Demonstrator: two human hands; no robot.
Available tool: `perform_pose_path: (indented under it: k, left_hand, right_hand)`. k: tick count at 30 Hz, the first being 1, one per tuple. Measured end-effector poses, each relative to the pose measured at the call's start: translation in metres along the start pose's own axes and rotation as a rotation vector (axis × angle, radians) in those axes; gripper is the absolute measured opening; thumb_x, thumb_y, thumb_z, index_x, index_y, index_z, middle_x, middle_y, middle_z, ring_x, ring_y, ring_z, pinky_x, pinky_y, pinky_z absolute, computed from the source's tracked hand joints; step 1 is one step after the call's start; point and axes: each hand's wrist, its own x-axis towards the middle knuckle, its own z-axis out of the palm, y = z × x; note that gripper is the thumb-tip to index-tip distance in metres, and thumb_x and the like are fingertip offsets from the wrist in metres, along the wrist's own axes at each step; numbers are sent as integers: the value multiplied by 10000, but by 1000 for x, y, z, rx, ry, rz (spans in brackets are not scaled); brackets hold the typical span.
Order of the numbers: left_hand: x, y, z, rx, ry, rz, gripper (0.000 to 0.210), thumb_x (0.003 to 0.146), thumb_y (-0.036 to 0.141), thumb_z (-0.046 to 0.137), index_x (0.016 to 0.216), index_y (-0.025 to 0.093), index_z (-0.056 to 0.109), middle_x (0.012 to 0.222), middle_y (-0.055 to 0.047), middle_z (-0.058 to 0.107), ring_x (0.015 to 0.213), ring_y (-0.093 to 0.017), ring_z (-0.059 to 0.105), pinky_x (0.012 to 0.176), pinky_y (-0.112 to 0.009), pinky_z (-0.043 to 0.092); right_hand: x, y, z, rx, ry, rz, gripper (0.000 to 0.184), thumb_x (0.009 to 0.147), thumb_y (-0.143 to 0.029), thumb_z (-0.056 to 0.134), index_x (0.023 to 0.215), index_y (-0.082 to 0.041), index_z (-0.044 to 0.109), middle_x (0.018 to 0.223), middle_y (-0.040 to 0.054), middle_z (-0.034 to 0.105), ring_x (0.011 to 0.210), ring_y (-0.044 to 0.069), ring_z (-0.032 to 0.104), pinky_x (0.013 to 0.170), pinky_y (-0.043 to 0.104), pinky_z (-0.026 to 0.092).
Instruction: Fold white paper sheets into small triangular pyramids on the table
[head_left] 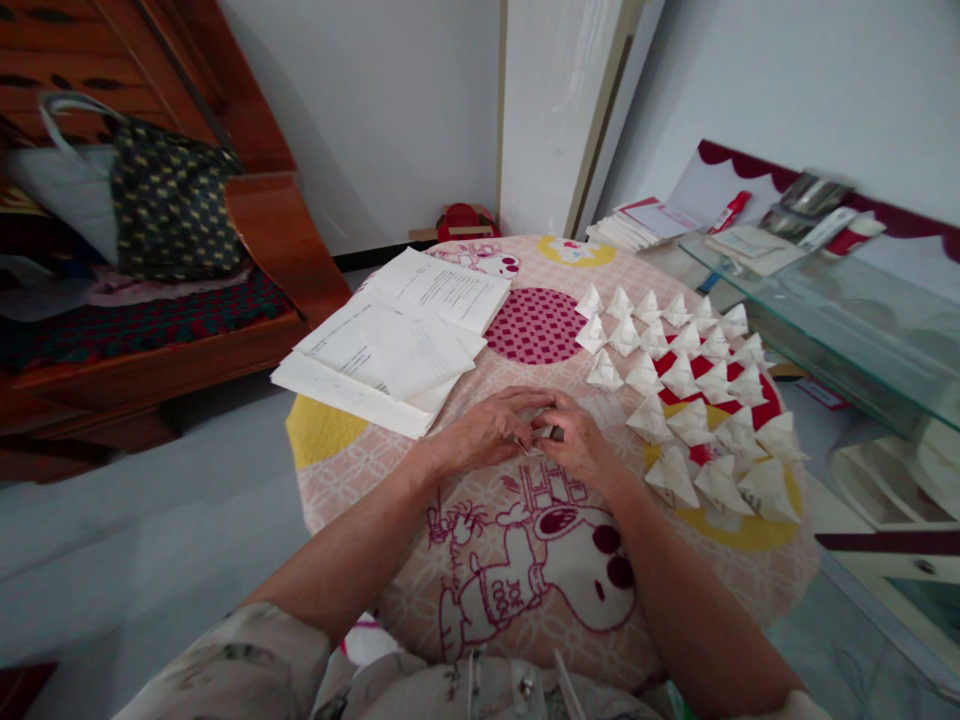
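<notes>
My left hand point(489, 432) and my right hand point(576, 437) meet over the middle of the round table, fingertips close together. Both are closed, with bent fingers pinching a small piece of white paper point(532, 449). Only a corner of it shows; the fingers hide the rest, so its shape is unclear. Right of my hands stand several folded white paper pieces point(691, 424) with pointed tips, set out in rows. To the left lies an open stack of printed pages point(352, 392), with loose sheets point(409, 345) on top.
A patterned pink cloth point(517, 560) covers the table. Beside it on the right is a glass shelf point(847, 320) carrying a red-and-white cup point(855, 232) and other items. A wooden bench point(277, 235) with a dark patterned bag point(169, 200) stands at the left.
</notes>
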Motion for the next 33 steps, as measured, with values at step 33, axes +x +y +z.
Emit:
perform_pose_path:
  k: [33]
  left_hand:
    - [17,29,21,226,54,-487,185,811,160,619,737,205,783,1257,-58,710,1166,-258,660,1003,-391,540]
  right_hand:
    - [-3,-2,-5,-25,186,166,501,656,7,498,1060,-189,719,1067,80,749,1006,224,688,923,378,534]
